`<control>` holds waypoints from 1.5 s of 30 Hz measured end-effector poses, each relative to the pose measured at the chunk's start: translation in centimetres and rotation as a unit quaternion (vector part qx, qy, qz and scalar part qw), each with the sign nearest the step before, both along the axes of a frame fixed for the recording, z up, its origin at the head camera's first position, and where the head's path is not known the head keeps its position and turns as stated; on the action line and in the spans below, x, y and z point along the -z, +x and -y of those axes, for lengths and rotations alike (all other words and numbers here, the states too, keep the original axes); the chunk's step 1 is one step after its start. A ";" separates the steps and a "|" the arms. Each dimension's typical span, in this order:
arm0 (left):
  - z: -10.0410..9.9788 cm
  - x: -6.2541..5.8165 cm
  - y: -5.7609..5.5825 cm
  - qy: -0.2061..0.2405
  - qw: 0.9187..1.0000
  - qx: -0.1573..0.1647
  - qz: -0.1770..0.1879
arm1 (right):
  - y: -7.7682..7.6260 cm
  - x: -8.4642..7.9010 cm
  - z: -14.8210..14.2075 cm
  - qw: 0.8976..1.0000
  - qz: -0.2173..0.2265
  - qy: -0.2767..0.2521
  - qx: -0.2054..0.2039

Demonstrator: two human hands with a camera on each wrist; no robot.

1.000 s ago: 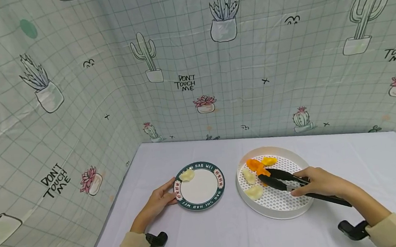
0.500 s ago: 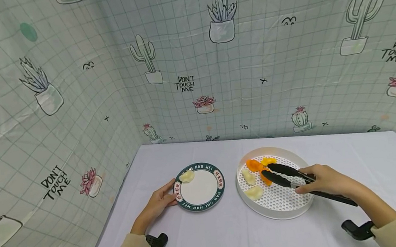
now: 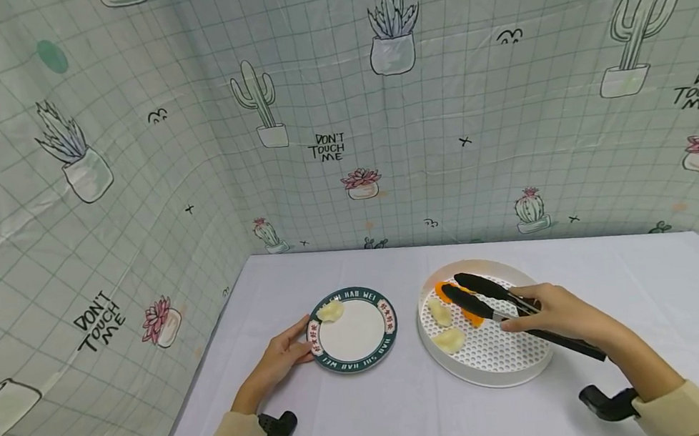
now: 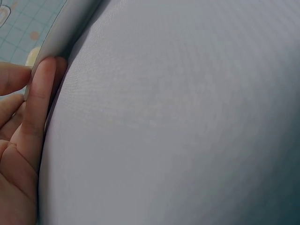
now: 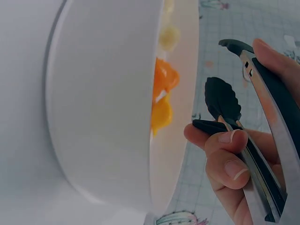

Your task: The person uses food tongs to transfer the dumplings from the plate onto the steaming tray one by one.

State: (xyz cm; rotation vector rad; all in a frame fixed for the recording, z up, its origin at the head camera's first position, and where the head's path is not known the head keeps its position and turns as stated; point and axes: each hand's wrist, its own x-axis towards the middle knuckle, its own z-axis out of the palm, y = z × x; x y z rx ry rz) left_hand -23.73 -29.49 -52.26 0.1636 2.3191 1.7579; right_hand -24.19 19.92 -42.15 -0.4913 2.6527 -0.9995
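My left hand (image 3: 275, 363) holds the left rim of a small round plate (image 3: 356, 336) with a green lettered border. Near that rim lies one pale yellow, dumpling-like piece (image 3: 331, 311). In the left wrist view, fingers (image 4: 40, 89) reach under the plate's edge. My right hand (image 3: 560, 309) grips black-tipped tongs (image 3: 465, 300), which are spread above a round white steamer tray (image 3: 491, 378). Nothing sits between their tips. On the perforated tray are orange pieces (image 3: 474, 319), two pale pieces (image 3: 440, 313) and a yellow piece (image 5: 161, 112), which the tongs mostly hide in the head view.
A white cloth covers the table (image 3: 373, 424). Behind and to the left hangs a grid-patterned curtain (image 3: 322, 207) printed with cacti. Black devices (image 3: 607, 404) are strapped to both wrists.
The tongs have lifted off an orange piece, drawn back right, then moved up and left over the pieces at the tray's far side. The left hand and plate stay put.
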 end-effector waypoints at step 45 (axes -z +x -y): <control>0.3 -0.6 0.2 0.015 1.000 0.016 -0.003 | -3.8 0.6 14.2 0.997 -0.031 -0.008 -0.064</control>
